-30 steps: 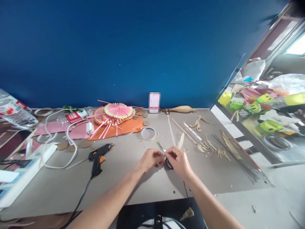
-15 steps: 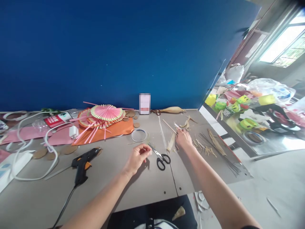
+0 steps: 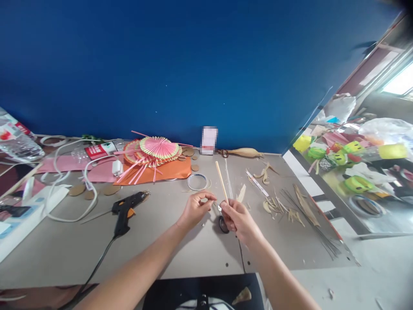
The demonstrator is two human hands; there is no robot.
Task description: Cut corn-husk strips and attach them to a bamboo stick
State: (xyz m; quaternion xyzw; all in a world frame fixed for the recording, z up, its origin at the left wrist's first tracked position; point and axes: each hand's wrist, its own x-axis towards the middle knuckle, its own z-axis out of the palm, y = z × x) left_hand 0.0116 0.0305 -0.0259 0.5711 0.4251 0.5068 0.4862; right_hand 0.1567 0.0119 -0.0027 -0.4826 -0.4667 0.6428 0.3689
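My right hand (image 3: 238, 219) is closed on a thin wooden stick (image 3: 221, 181) that points up and away from me. My left hand (image 3: 195, 207) sits just left of it, thumb and forefinger pinched on something too small to name. Black-handled scissors (image 3: 222, 223) lie on the grey table (image 3: 180, 254) under and between the two hands, partly hidden by the right hand. A dried husk strip (image 3: 241, 193) lies just beyond the right hand.
A black and orange glue gun (image 3: 125, 209) lies to the left with its cord running toward me. Pink folded paper fans (image 3: 155, 150) rest on orange paper at the back. A tape ring (image 3: 197, 181), husk scraps (image 3: 284, 206) and dark wires (image 3: 318, 230) lie around. A blue wall stands behind.
My right hand reached out to the right, came back holding the wooden stick, and now sits beside the left hand over the scissors. The left hand stayed pinched in place.
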